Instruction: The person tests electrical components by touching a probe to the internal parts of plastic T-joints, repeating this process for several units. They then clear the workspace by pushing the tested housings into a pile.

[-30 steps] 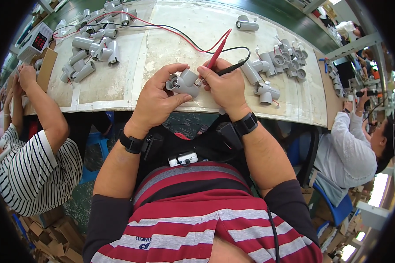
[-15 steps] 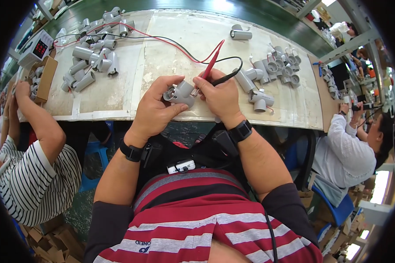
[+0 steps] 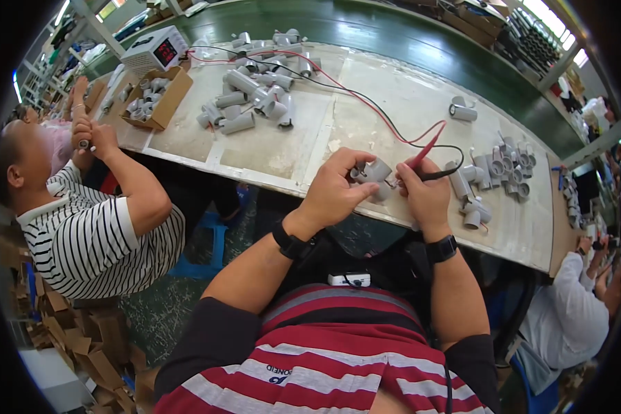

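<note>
My left hand [image 3: 334, 188] grips a grey T-shaped tube housing [image 3: 375, 171] near the bench's front edge, thumb below and fingers over its open end. Both test probes are in my right hand [image 3: 426, 196]: the red probe [image 3: 424, 153] slants upward, and the black probe [image 3: 440, 174] points off to the right. Their tips meet the right side of the housing, by its short wires, though the exact contact is too small to tell. Red and black leads run left across the bench to a white box-shaped instrument [image 3: 157, 52] with a lit red display.
Grey housings form a loose pile [image 3: 255, 86] at the back left and a tighter cluster [image 3: 507, 165] at the right. One housing [image 3: 463, 109] lies alone behind. A cardboard box [image 3: 164, 103] holds more. Co-workers sit on the left [image 3: 110, 207] and the right [image 3: 566, 310].
My view has swung left, so the bench and my hands appear farther right. Both hands keep their grip on the housing and probes. The left co-worker shows more fully.
</note>
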The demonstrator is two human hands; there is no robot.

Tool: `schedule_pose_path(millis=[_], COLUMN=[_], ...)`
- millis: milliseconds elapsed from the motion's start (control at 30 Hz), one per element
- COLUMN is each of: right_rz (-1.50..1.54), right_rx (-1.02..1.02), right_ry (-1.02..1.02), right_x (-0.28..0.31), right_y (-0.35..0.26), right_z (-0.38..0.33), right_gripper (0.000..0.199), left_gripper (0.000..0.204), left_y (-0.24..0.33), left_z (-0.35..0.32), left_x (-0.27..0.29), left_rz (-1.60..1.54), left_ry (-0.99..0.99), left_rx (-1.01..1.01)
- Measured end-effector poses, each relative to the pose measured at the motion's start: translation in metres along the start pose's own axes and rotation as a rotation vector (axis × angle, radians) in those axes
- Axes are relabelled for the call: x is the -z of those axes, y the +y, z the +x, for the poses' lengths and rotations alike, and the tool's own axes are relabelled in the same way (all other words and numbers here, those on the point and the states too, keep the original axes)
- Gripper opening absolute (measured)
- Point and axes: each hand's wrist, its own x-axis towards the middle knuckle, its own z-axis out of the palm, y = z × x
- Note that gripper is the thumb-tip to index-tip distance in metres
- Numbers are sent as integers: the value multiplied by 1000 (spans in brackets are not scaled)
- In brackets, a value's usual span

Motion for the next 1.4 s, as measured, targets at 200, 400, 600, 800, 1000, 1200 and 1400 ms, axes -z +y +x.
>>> schedule_pose_path(millis=[200,400,600,800,1000,1200,1400], right_rz=[38,156,223,-227,-616,-775,-715], right_rx=[-20,-12,19,266,460,492,500], right_ry=[-13,23,100,40,-70,-25,-3], right_x=[2,8,40,89,129,134,130], right_y=[2,-2,-20,-73,-154,-165,-149], right_z=[1,2,10,42,53,35,33], right_gripper=[13,13,14,19,23,25,25], left_gripper=[43,38,32,36,35,36,41], left_y=[14,8,-4,17,22,34,28], left_z=[1,3,-4,21,12,48,56], left_x=[23,64,155,122,-91,-180,-195], left_rz=[320,719,870,1091,603,652,914], left_ry=[-112,-14,292,404,-331,-508,-672], left_rx=[-63,-198,73,-283,-421,-641,-723])
